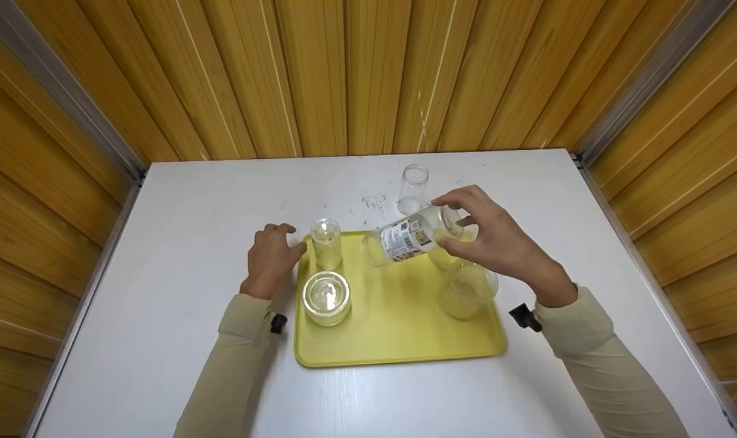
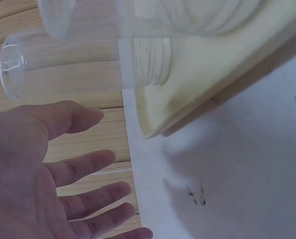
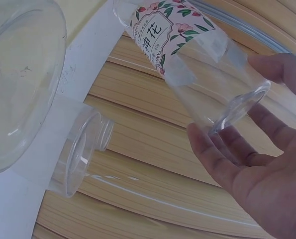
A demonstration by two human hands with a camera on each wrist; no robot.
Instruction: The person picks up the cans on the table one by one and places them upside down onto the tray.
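My right hand [image 1: 493, 234] grips the base end of a clear plastic jar [image 1: 432, 222] and holds it tilted above a yellow tray [image 1: 398, 340]. In the right wrist view the jar's pink floral label [image 3: 180, 30] faces the camera, thumb and fingertips pressing around its base. Beside the tray's far left corner, my left hand [image 1: 271, 258] has its fingers spread and holds nothing. Nearest to it stands a slim clear jar [image 1: 327, 246], apart from the fingers in the left wrist view. A wider clear jar [image 1: 327, 298] stands in front of the slim one.
A wide clear jar [image 1: 468, 292] stands at the tray's right side, with another clear jar [image 1: 442, 258] partly hidden behind it. Beyond the tray, one more slim clear jar [image 1: 412, 188] stands on the white table [image 1: 192, 243]. Yellow slatted walls [image 1: 368, 79] enclose the back and sides.
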